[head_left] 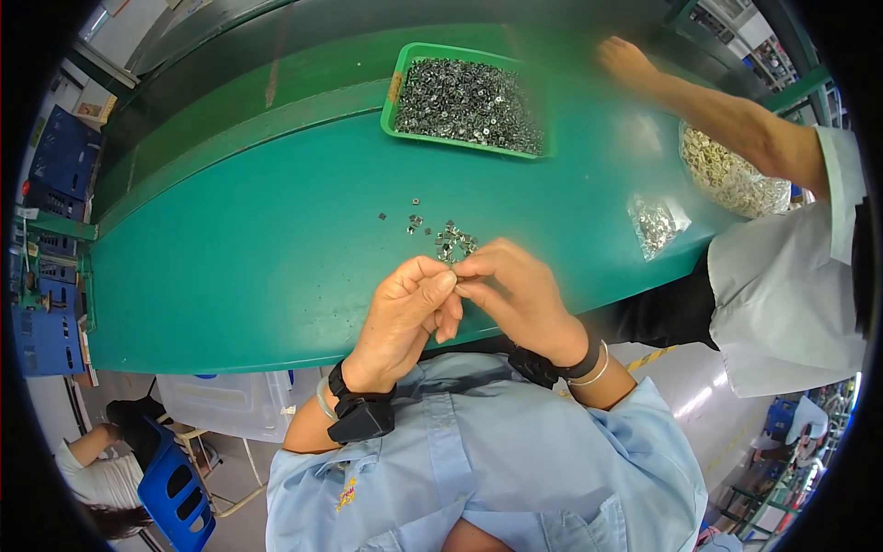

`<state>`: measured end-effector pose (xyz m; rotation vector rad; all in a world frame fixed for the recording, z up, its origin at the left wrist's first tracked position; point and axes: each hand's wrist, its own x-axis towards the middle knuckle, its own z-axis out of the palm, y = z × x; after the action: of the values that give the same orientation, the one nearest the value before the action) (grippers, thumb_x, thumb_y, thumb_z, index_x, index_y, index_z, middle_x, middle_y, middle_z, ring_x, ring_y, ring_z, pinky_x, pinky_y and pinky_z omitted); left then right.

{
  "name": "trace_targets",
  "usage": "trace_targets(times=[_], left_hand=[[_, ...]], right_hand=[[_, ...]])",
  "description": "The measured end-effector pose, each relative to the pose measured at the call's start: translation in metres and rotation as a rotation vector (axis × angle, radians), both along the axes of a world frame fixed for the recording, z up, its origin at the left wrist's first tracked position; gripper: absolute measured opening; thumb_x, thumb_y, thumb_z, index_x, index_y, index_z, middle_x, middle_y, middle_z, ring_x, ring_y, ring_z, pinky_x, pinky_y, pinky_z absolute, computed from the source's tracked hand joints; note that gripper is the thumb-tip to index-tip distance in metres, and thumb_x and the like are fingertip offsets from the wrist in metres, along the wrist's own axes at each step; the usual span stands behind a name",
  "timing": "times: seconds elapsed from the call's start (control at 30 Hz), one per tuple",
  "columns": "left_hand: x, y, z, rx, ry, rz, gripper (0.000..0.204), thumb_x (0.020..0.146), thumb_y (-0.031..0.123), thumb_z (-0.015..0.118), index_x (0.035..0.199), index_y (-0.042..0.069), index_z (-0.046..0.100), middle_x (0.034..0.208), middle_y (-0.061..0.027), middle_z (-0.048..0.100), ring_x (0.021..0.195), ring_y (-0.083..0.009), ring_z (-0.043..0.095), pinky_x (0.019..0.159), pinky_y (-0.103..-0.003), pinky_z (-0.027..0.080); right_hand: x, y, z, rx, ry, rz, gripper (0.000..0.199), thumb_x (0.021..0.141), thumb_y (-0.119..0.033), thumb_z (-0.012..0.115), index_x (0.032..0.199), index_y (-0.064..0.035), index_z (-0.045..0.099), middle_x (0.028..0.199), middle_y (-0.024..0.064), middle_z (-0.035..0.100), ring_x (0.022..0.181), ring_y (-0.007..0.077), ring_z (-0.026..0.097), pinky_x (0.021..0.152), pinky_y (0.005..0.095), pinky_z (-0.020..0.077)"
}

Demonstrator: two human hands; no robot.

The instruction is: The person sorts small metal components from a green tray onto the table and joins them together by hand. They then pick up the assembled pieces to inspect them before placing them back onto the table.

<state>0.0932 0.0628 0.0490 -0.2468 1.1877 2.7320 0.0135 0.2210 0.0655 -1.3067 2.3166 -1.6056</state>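
My left hand (405, 313) and my right hand (524, 290) meet over the near edge of the green table (248, 267). Thumb and fingers of each are pinched together, fingertips touching or nearly so. Whatever sits between them is too small and covered to make out. Just beyond my fingertips lies a loose pile of small, shiny, squarish metal pieces (451, 241), partly hidden by my hands. Several more of these pieces are scattered a little to the left of the pile.
A green tray (389, 103) full of small metal parts stands at the back. To the right, a co-worker's arm (727, 115) reaches over the table past a clear bag of pale parts (736, 179). A smaller bag of metal parts (658, 225) lies nearer.
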Motion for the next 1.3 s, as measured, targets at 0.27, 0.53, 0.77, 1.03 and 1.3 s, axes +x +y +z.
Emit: trace_targets(times=[0.27,0.53,0.77,1.03,1.3], left_hand=[[0.003,-0.005,0.016,0.024,0.005,-0.013,0.022,0.098,0.024,0.050,0.096,0.003,0.053,0.076,-0.0072,0.062,0.059,-0.0112,0.055,0.051,-0.023,0.042],[0.002,-0.010,0.009,0.058,0.036,-0.058,0.023,0.099,0.025,0.047,0.095,0.003,0.052,0.077,-0.0074,0.062,0.059,-0.0108,0.055,0.051,-0.023,0.043],[0.003,-0.006,0.013,0.029,0.012,-0.037,0.024,0.100,0.023,0.046,0.107,0.001,0.052,0.080,-0.0081,0.062,0.060,-0.0114,0.056,0.051,-0.024,0.043],[0.008,-0.017,0.009,-0.051,0.023,0.058,0.033,0.099,0.019,0.046,0.125,-0.002,0.046,0.096,-0.0125,0.063,0.073,-0.0146,0.061,0.058,-0.026,0.048],[0.012,-0.023,0.004,-0.184,0.058,0.000,0.042,0.098,0.014,0.048,0.135,-0.002,0.038,0.126,-0.0171,0.053,0.112,-0.0220,0.055,0.089,-0.033,0.047]], right_hand=[[0.002,-0.004,-0.002,-0.061,0.038,-0.011,0.018,0.078,0.001,0.070,0.094,-0.0040,0.063,0.087,0.0079,0.063,0.079,0.0211,0.061,0.068,0.0311,0.0488],[0.005,-0.007,0.001,-0.092,0.034,-0.019,0.018,0.077,0.002,0.070,0.093,-0.0038,0.064,0.087,0.0079,0.064,0.078,0.0208,0.061,0.067,0.0304,0.0488],[-0.001,-0.005,0.001,-0.089,0.012,-0.019,0.017,0.077,0.002,0.070,0.092,-0.0033,0.064,0.086,0.0082,0.064,0.077,0.0203,0.061,0.067,0.0305,0.0490],[-0.095,-0.018,0.046,0.070,0.155,-0.274,0.011,0.083,-0.009,0.065,0.093,-0.0027,0.063,0.088,0.0091,0.063,0.083,0.0222,0.062,0.074,0.0317,0.0492],[-0.059,0.014,0.013,0.458,0.206,0.055,0.019,0.081,-0.011,0.066,0.098,-0.0062,0.062,0.089,0.0091,0.060,0.084,0.0280,0.060,0.074,0.0354,0.0491]])
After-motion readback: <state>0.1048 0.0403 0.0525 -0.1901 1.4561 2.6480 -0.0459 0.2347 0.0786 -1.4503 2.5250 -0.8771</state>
